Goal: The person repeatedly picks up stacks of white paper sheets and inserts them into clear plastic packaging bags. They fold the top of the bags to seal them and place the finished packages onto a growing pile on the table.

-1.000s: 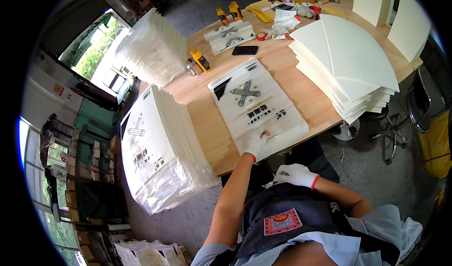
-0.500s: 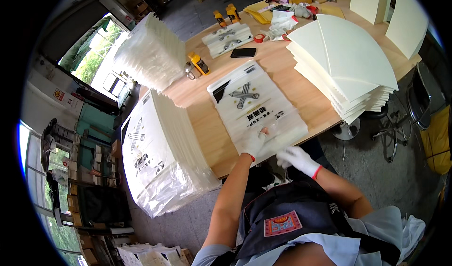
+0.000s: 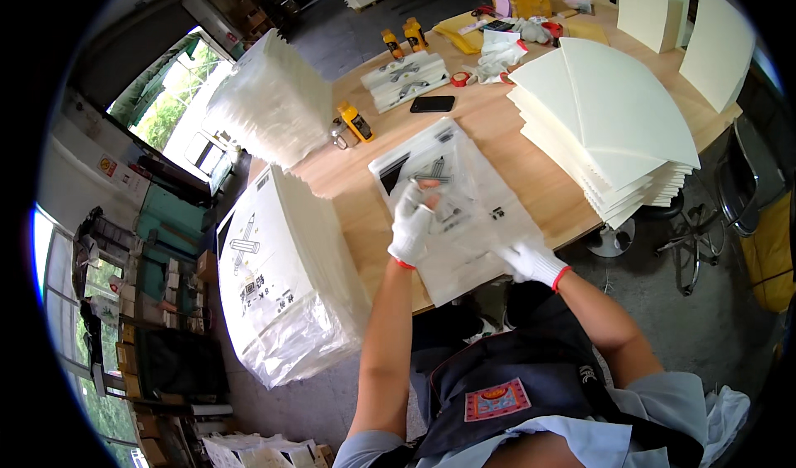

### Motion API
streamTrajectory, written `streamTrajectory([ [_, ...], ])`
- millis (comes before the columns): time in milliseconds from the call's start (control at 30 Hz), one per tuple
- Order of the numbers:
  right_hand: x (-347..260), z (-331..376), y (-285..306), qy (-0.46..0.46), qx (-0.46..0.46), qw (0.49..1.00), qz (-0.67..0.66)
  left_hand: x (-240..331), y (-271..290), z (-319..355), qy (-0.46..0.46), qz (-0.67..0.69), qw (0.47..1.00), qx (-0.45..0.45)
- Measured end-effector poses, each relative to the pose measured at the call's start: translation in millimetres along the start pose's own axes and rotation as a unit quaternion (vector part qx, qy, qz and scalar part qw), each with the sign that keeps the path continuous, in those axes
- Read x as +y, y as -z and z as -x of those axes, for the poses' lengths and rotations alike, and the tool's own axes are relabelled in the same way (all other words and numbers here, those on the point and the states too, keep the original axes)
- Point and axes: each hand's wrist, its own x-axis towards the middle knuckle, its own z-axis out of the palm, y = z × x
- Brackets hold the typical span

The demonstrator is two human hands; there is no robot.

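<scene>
In a white glove with bare fingertips, my left hand (image 3: 410, 226) is closed on the raised edge of a clear plastic bag (image 3: 466, 207) over the middle of the table. The bag's film is lifted and creased, partly veiling the printed pencil picture. Under it lies a flat pile of printed plastic bags (image 3: 456, 276), its near end at the table's front edge. My right hand (image 3: 535, 263), in a white glove with a red cuff, rests at the near right of this pile, fingers stretched out to the left and touching the film.
A tall stack of packed paper (image 3: 290, 261) stands at the left, with a plastic-wrapped stack (image 3: 278, 103) behind it. Fanned cream sheets (image 3: 613, 120) lie at the right. Beyond the bags are a black phone (image 3: 433, 104), an orange bottle (image 3: 355, 121) and red tape (image 3: 461, 79).
My left hand has moved away from me and up, pulling the bag's film off the pile. My right hand has come forward onto the pile's near right part.
</scene>
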Motion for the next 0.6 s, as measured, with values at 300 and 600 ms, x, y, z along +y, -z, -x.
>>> streamTrajectory([
  [300, 31, -117, -50, 0.384, 0.326, 0.807, 0.308, 74, -63, 32, -0.089, -0.238, 0.965, -0.063],
  [600, -42, 58, 127, 0.396, 0.113, 0.910, 0.051, 67, -25, 76, -0.294, -0.497, 0.790, 0.206],
])
